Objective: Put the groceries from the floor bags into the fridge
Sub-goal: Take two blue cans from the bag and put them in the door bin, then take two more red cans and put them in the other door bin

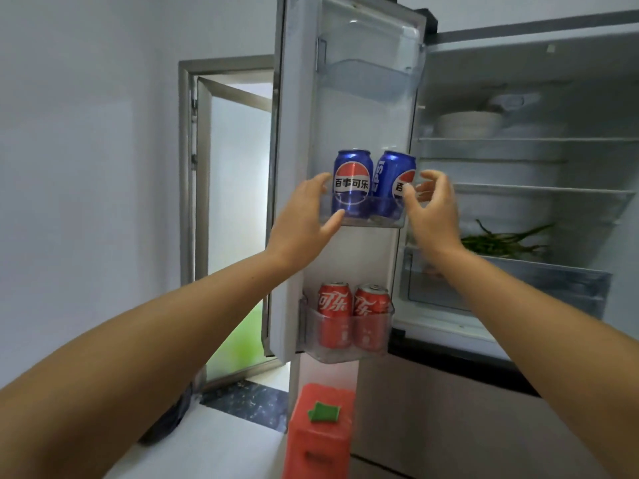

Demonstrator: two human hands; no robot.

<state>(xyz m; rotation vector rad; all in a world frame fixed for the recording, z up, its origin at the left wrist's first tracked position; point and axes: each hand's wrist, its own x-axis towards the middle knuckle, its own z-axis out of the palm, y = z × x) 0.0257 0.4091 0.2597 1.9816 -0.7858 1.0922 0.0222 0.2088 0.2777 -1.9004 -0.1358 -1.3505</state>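
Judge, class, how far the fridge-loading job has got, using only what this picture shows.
Done: two red cola cans stand in the lower door bin, and two blue cola cans in the middle door bin. In hand: the left hand and right hand flank the blue cans, fingers relaxed, holding nothing. Left: unclear, since the floor bags are out of view; the top door bin looks empty.

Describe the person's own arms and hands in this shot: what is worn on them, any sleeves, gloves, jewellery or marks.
Both arms are bare along all the length that shows, from the bottom corners of the frame to the wrists; no sleeve edge appears. The left hand and the right hand wear no gloves. No watch, bracelet or ring is visible, and no markings show, though the picture is slightly soft.
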